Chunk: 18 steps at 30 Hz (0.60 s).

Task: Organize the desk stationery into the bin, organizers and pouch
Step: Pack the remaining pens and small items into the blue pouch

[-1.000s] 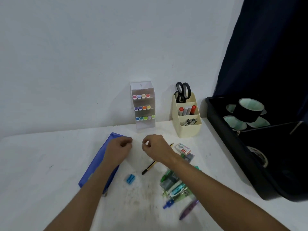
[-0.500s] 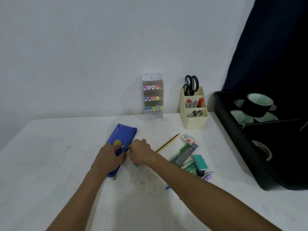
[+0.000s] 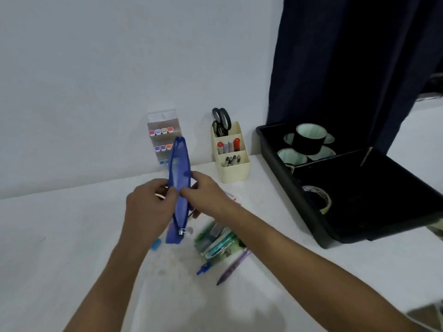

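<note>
A blue zip pouch [image 3: 179,168] stands on edge above the white desk, its mouth spread open and its zip pull hanging at the near end. My left hand [image 3: 149,207] pinches its left lip and my right hand [image 3: 206,195] pinches its right lip. Loose pens and green packets [image 3: 215,240] lie in a pile just right of the pouch. A purple pen [image 3: 233,267] and a small blue sharpener [image 3: 155,244] lie nearby.
A clear marker rack [image 3: 163,137] and a cream organizer [image 3: 231,156] with scissors and markers stand against the wall. A black bin [image 3: 292,185] holding tape rolls fills the right side. A dark curtain hangs behind it.
The pouch lay flat on the desk; both hands have lifted it on edge and pulled its mouth apart. The camera has shifted left and nearer.
</note>
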Each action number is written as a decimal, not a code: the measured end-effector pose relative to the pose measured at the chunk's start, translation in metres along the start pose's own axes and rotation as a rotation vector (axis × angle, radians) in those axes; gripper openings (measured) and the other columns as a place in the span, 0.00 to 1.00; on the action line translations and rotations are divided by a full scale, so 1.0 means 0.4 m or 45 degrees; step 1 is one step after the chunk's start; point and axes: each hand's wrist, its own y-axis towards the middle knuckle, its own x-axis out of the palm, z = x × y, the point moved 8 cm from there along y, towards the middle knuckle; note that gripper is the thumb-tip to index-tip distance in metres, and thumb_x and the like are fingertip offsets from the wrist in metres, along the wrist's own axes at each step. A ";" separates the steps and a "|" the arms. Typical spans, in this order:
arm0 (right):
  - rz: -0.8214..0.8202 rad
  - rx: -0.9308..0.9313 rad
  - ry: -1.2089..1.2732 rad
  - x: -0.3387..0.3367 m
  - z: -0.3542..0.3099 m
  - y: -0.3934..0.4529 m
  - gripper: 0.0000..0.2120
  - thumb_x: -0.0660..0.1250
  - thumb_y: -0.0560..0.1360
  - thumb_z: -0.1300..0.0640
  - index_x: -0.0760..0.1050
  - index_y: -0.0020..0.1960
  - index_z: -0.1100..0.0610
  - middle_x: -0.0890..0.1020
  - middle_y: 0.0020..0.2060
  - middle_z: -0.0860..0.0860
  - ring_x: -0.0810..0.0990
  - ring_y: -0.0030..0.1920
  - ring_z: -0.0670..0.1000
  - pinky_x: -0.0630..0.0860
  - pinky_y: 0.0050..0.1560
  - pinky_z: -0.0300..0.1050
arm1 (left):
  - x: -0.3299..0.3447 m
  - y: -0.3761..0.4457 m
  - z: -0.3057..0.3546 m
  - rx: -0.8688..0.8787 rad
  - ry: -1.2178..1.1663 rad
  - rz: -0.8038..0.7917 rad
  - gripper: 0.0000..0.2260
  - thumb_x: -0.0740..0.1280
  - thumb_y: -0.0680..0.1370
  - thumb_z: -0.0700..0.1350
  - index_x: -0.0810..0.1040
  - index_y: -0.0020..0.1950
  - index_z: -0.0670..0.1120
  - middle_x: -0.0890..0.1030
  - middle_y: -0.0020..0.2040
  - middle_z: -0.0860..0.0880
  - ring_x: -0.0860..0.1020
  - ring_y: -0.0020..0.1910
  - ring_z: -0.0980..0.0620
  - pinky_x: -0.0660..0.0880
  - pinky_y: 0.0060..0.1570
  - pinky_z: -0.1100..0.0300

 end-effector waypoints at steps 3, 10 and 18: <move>0.037 -0.034 -0.105 -0.148 -0.004 -0.074 0.17 0.60 0.74 0.59 0.72 0.63 0.53 0.82 0.40 0.54 0.81 0.33 0.51 0.80 0.30 0.45 | 0.080 -0.017 0.041 -0.089 -0.185 -0.134 0.06 0.66 0.74 0.45 0.77 0.50 0.54 0.83 0.36 0.52 0.80 0.30 0.53 0.75 0.33 0.59; 0.084 0.097 -0.555 -0.420 0.074 -0.189 0.11 0.59 0.73 0.59 0.79 0.49 0.57 0.81 0.37 0.51 0.79 0.36 0.51 0.75 0.36 0.45 | 0.246 -0.045 0.080 -0.140 -0.205 -0.406 0.09 0.67 0.73 0.45 0.76 0.53 0.53 0.82 0.34 0.50 0.81 0.34 0.51 0.76 0.35 0.58; 0.235 0.021 -0.720 -0.504 0.134 -0.171 0.10 0.61 0.74 0.55 0.77 0.52 0.55 0.80 0.41 0.52 0.79 0.40 0.55 0.77 0.38 0.49 | 0.340 -0.009 0.055 -0.177 -0.139 -0.518 0.09 0.61 0.79 0.45 0.79 0.55 0.48 0.82 0.45 0.47 0.79 0.40 0.51 0.75 0.40 0.57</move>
